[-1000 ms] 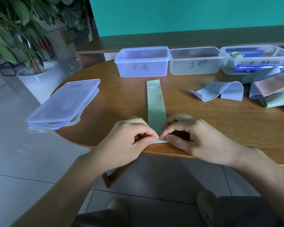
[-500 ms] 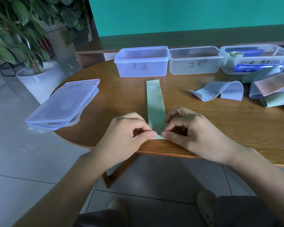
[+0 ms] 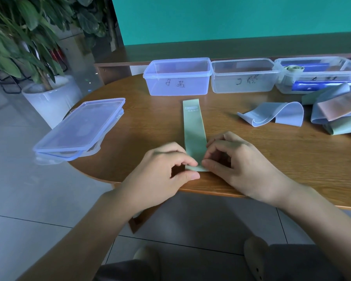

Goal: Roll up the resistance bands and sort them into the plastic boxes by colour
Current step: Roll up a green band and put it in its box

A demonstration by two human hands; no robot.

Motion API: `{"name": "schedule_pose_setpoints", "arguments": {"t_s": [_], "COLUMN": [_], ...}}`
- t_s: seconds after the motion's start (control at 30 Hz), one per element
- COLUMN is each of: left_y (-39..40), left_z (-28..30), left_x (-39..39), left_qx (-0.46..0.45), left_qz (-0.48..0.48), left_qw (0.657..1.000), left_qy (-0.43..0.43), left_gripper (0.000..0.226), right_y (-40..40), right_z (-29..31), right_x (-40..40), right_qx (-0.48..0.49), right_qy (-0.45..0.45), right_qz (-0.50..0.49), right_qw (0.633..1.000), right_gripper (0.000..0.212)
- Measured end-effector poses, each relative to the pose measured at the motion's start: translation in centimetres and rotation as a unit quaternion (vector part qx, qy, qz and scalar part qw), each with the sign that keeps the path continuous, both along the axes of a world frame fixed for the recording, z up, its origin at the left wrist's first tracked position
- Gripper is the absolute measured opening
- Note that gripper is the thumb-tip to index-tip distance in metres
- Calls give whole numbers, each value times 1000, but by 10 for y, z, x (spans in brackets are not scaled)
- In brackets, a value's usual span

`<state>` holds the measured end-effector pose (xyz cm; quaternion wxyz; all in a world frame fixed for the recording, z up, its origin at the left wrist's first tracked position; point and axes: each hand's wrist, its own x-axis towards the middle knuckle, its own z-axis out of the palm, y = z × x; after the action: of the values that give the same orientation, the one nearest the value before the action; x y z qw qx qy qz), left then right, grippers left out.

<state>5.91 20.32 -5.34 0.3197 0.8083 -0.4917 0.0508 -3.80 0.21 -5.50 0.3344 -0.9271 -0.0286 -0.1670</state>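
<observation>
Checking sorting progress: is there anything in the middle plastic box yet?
No. The middle plastic box shows only its clear walls and bare floor, while the green band is still flat on the table.

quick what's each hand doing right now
Left hand: pinching the near end of the green band.
Right hand: pinching the same end.

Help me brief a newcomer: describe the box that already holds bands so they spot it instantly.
Look along the far edge of the round wooden table, where three clear plastic boxes stand in a row. Take the rightmost box. Unlike its two empty neighbours, it holds a dark blue band and a rolled green one.
</observation>
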Motion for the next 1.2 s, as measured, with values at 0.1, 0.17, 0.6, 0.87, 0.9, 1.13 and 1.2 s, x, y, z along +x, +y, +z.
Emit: {"name": "schedule_pose_setpoints", "arguments": {"t_s": [0.1, 0.17, 0.6, 0.87, 0.9, 1.13, 1.2], "left_y": [-2, -3, -2, 0, 0, -1, -1], "left_z": [-1, -2, -1, 1, 0, -2, -1], "left_x": [1, 1, -11, -14, -14, -9, -9], "left_qx": [0, -2, -34, -22, -16, -14, -10], "left_qz": [12, 15, 9, 20, 21, 23, 25], "left_qw": [1000, 1000, 999, 1000, 1000, 1000, 1000], "left_qy": [-8, -10, -4, -5, -5, -6, -12], "left_gripper": [14, 14, 12, 17, 19, 23, 27], "right_y": [-2, -4, -15, -15, -15, -12, -13], "right_z": [-2, -3, 0, 3, 3, 0, 0], "right_x": [0, -2, -12, -12, -13, -15, -15], "right_qx": [-13, -39, -61, -63, -74, -145, -113], "right_qy": [-16, -18, -23, -21, -26, -69, -73], "right_qz": [15, 33, 88, 83, 84, 52, 67], "right_qw": [1000, 999, 994, 994, 993, 986, 989], "right_gripper": [4, 12, 15, 14, 17, 29, 21]}}
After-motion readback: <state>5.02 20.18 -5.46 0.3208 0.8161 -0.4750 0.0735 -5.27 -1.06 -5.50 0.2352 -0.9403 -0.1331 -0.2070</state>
